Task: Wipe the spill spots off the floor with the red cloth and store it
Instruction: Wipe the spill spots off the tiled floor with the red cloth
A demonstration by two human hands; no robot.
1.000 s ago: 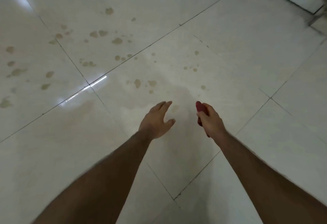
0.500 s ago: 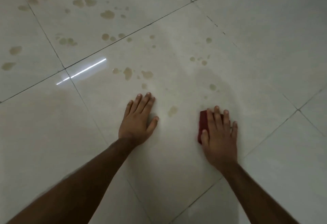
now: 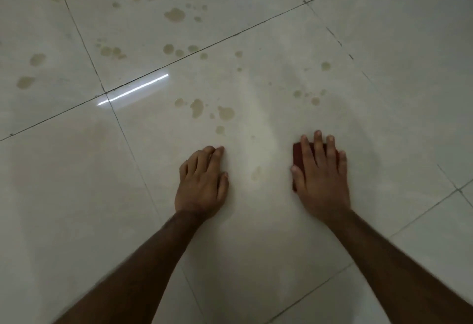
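My right hand (image 3: 321, 175) lies flat on a folded red cloth (image 3: 297, 156), pressing it to the pale tiled floor (image 3: 76, 195); only the cloth's left edge shows past my fingers. My left hand (image 3: 202, 181) rests palm down on the tile about a hand's width to the left, holding nothing. A faint brown spot (image 3: 256, 173) sits between the two hands. Several brown spill spots (image 3: 197, 107) lie just beyond my left hand, with more (image 3: 315, 101) beyond the right hand and many others (image 3: 174, 14) farther off.
Dark grout lines (image 3: 204, 48) cross the glossy tiles. A bright light reflection (image 3: 133, 90) streaks the floor to the far left. A paler, smeared band (image 3: 258, 124) runs between the hands.
Both hands came down from the air onto the floor, the right one pressing the cloth flat. Since then my left fingers have drawn together and the view has shifted slightly.
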